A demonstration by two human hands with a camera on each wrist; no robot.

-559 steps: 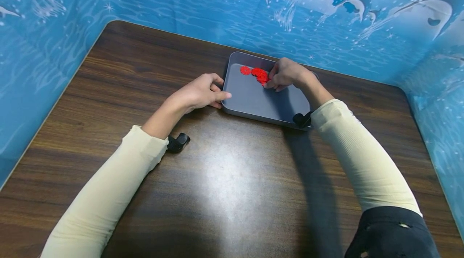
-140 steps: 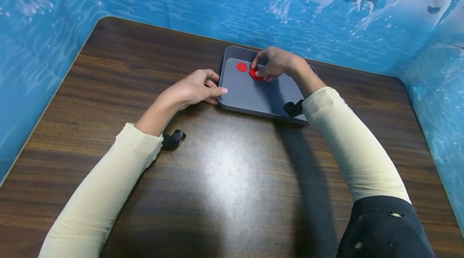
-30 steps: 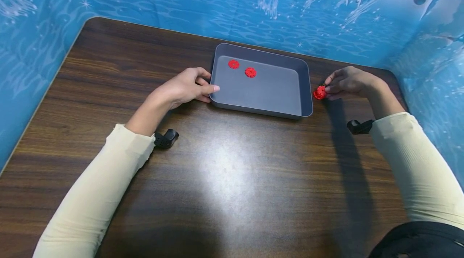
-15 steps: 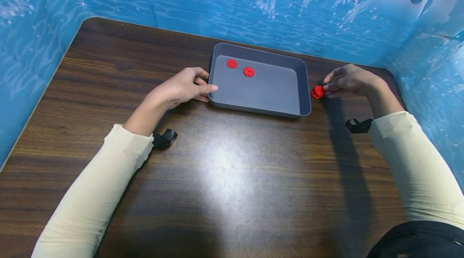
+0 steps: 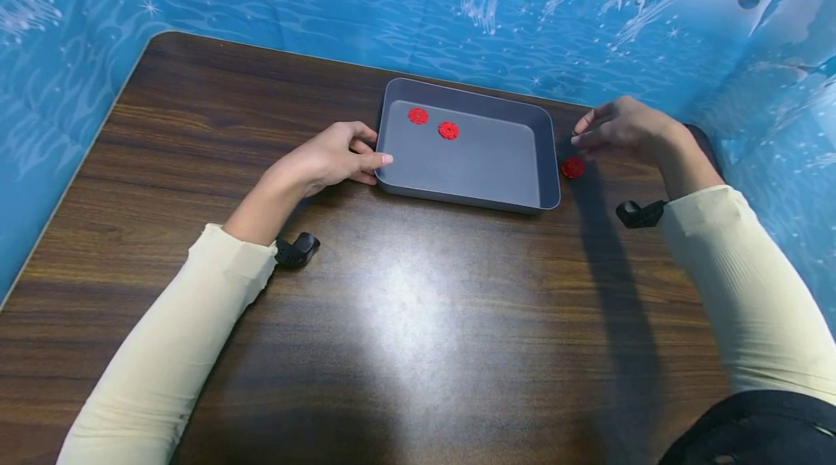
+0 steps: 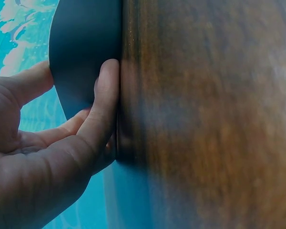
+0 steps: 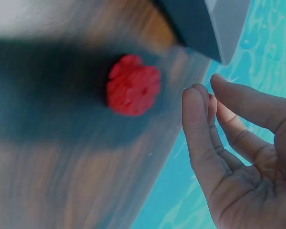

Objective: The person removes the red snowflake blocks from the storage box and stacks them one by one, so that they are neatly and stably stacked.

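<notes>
A shallow grey tray (image 5: 470,160) stands near the table's back edge. Two flat red notched discs, like plastic snowflake building pieces, lie apart in it: one disc (image 5: 418,115) at the upper left, another disc (image 5: 448,130) right of it. My left hand (image 5: 329,159) holds the tray's left wall, thumb over the rim and fingers outside; the left wrist view shows the fingers (image 6: 107,90) along that wall. On the table just right of the tray sits a small pile of red notched discs (image 7: 133,87). My right hand (image 5: 627,128) hovers just beyond the pile, holding nothing, its fingertips close together.
The brown wooden table (image 5: 405,320) reaches back to a blue dolphin-print curtain (image 5: 339,1), which also hangs on both sides. Black wrist cameras (image 5: 297,251) jut from beneath both sleeves. A dark arm shadow crosses the table's right side.
Earlier a heap of red discs lay in the tray; two discs are there now, and a pile sits right of it. My right hand has let go of the pile and risen. My left stays.
</notes>
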